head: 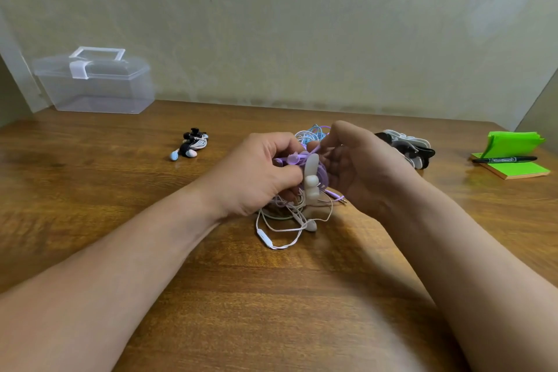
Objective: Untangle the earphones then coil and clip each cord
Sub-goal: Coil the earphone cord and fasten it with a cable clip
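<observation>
The left forearm [105, 260] and the right forearm [468, 251] are reaching in from the near edge of a brown wooden table [271, 311], and the hands are meeting close together above its middle. The left hand [256, 172] is gripping a coiled purple cord [323, 175], its fingers curled round the loops, probably to keep them from springing apart. A white clip [311, 172] is standing upright across that coil. The right hand [359, 166] is curling in just beside it, and its thumb and forefinger appear to be pinching the purple cord at the top. This is likely steadying the coil while the clip is being seated.

A loose tangle of white earphones [283, 229] is lying on the table directly beneath the hands, not yet sorted. Blue cord [312, 133] is showing just behind the hands.

Well to the left, a finished bundle [191, 145] with pale blue earbuds and a black clip is resting apart, seemingly put aside as done. To the right of the hands, spare clips [407, 148] in black and white are waiting within reach. Farther right, a black marker [504, 159] is lying on green sticky notes [525, 170]. A clear plastic box [96, 84] with a handle is sitting closed at the back left, against the wall.
</observation>
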### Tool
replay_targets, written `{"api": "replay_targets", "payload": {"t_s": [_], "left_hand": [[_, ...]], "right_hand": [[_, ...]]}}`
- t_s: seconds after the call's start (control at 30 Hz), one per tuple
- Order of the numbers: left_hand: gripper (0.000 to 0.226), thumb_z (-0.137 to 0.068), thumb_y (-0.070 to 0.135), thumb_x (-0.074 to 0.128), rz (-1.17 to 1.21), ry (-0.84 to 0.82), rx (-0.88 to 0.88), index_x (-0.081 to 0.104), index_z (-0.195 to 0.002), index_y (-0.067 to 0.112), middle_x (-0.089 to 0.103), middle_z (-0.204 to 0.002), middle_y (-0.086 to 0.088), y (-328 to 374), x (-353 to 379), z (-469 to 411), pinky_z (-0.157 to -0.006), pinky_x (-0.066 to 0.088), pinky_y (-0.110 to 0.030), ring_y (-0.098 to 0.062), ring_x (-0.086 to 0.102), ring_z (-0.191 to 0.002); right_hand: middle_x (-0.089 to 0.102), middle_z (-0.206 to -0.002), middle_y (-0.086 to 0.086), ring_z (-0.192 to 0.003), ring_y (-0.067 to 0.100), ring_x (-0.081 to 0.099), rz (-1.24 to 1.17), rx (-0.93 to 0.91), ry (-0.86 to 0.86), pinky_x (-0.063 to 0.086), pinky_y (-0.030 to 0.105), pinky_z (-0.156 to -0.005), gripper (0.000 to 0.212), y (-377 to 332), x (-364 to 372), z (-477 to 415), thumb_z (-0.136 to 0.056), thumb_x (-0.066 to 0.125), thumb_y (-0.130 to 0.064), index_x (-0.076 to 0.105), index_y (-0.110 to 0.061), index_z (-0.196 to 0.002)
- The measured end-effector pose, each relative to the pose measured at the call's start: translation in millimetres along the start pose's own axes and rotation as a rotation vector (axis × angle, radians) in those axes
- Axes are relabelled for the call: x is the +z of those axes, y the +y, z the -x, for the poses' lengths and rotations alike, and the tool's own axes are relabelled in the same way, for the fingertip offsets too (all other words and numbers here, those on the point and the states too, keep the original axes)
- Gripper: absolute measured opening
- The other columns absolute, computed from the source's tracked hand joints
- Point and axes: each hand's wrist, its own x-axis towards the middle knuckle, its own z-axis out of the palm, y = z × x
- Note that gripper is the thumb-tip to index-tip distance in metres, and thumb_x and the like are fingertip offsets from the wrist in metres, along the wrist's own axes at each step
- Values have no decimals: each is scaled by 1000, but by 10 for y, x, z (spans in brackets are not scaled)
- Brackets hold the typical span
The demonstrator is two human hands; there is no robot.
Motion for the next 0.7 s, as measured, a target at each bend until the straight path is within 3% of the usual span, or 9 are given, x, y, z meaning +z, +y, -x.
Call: {"api": "replay_targets", "payload": {"t_s": [0.07, 0.17, 0.3, 0.4, 0.47, 0.53, 0.6, 0.7], "left_hand": [[7, -92, -7, 64, -35, 13, 24, 68, -94, -1, 67, -76, -7, -10, 3, 3, -65, 55, -33, -18, 63, -67], [7, -92, -6, 65, -46, 57, 47, 66, -91, 1, 66, -81, -24, -14, 4, -3, -66, 56, -42, -22, 61, -70], [15, -92, -6, 67, 14, 116, 42, 66, -85, 8, 66, -76, -10, -26, -1, -32, -62, 57, -36, -20, 63, -68], [9, -92, -2, 69, -4, 154, 53, 66, -87, 5, 66, -77, -17, -33, 4, -42, -61, 58, -42, -22, 63, -68], [6, -93, -4, 66, 34, 196, 34, 63, -90, 0, 65, -75, -21, -37, 8, -53, -56, 57, -38, -21, 62, -62], [8, -95, -4, 63, 111, 235, -13, 61, -89, 0, 64, -72, -17, -31, 7, -70, -51, 54, -30, -18, 61, -56], [12, -97, -3, 61, 185, 255, -59, 61, -88, 5, 63, -69, -14, -21, -3, -76, -48, 52, -27, -17, 59, -53], [14, -96, -3, 59, 292, 230, -130, 63, -88, 8, 65, -69, -13, -6, -22, -69, -45, 49, -22, -15, 58, -51]], "right_hand": [[63, -81, 14, -60, 19, 59, -9, 83, -23, 53, 26, -56, 17, -6, -1, 21, -89, 49, -11, 64, -2, -86], [62, -76, 13, -58, 19, 58, -12, 78, -27, 51, 28, -61, 19, -7, 6, 21, -88, 48, -10, 63, -3, -81], [63, -79, 14, -60, 19, 58, 1, -53, 21, 51, 30, -66, 19, 34, 39, -12, -72, 57, -15, 62, -3, -86], [69, -82, 15, -63, 19, 63, 21, -116, 33, 55, 30, -65, 27, 48, 45, -4, -69, 58, -13, 61, -2, -93], [68, -75, 13, -66, 20, 62, 99, -243, 73, 52, 33, -66, 8, 49, 42, 12, -78, 61, -6, 57, -3, -84], [64, -75, 17, -70, 23, 58, 342, -485, 138, 46, 35, -66, 17, 54, 32, 39, -82, 65, -8, 52, 2, -79], [70, -82, 15, -78, 29, 63, 548, -672, 138, 51, 43, -70, 19, 59, 69, 103, -79, 65, -16, 55, 1, -81], [73, -87, 10, -87, 33, 68, 599, -693, 109, 56, 55, -77, 13, 52, 80, 134, -78, 62, -15, 57, -7, -86]]}}
